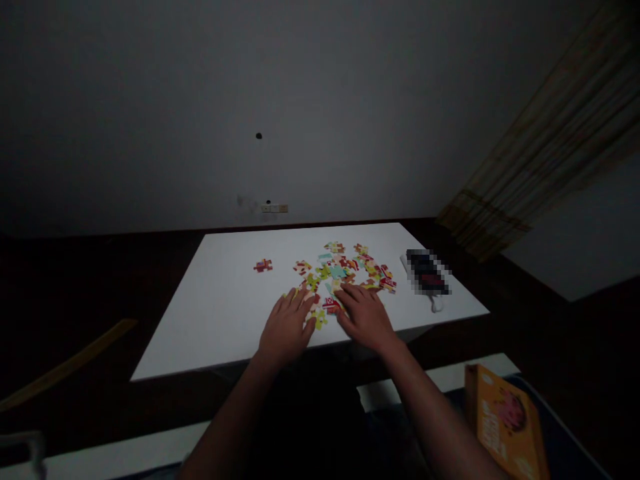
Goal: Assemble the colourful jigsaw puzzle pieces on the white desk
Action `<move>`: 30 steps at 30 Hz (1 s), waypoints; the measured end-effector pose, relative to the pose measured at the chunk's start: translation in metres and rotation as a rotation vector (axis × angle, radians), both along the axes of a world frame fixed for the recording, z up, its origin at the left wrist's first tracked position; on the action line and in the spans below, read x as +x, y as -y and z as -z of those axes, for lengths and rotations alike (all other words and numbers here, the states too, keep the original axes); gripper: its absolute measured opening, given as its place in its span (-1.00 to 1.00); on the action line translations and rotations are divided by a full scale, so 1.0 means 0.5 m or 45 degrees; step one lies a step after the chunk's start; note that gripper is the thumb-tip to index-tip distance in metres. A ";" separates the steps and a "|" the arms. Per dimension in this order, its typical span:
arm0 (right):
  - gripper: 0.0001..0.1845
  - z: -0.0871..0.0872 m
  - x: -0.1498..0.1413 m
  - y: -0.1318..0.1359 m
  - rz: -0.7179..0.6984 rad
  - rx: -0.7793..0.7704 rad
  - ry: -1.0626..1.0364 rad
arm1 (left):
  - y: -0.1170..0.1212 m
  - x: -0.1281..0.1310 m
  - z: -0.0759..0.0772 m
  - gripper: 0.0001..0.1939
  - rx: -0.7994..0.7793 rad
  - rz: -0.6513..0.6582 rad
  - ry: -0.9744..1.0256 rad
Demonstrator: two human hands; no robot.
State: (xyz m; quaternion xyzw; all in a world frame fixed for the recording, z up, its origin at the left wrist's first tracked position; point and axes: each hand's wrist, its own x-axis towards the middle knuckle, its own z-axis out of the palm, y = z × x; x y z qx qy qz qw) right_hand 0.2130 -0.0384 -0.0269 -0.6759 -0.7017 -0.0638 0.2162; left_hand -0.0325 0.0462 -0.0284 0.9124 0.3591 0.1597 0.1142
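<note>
Several colourful jigsaw puzzle pieces (338, 272) lie in a loose heap on the white table (215, 300), some overlapping. My left hand (287, 325) rests palm down at the heap's near left side, fingers stretched out over its edge. Palm down on the near right side is my right hand (364, 317), its fingers reaching over pieces too. Between my two thumbs lie a red piece (330, 304) with a white pattern and a yellow-green piece (319, 318). One reddish-brown piece (263, 265) sits apart to the left. What lies beneath my palms is hidden.
A phone-like dark object (427, 272), blurred by pixelation, lies at the table's right with a white strap (437, 304). An orange box (507, 423) stands at lower right, near my right forearm. Behind the table is a grey wall (320, 120); a curtain (545, 133) hangs at right.
</note>
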 end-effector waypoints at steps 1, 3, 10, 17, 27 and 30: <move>-0.54 0.005 -0.004 0.004 0.062 -0.002 0.004 | 0.001 0.001 0.000 -0.44 -0.003 -0.015 -0.014; -0.53 0.014 -0.002 0.007 0.176 0.006 -0.027 | 0.005 0.003 -0.001 -0.43 0.009 -0.065 -0.017; -0.54 0.043 0.011 -0.007 0.330 0.061 -0.107 | 0.012 0.005 -0.002 -0.31 0.060 -0.258 -0.010; -0.63 0.031 0.014 0.005 0.231 0.197 -0.246 | -0.008 0.034 0.000 -0.25 0.045 -0.199 -0.034; -0.67 0.035 -0.026 0.076 -0.009 0.163 -0.086 | 0.003 0.070 -0.004 -0.43 -0.075 0.089 -0.006; -0.60 0.054 -0.038 0.089 0.026 0.180 -0.099 | 0.004 0.059 -0.003 -0.45 -0.085 0.122 -0.002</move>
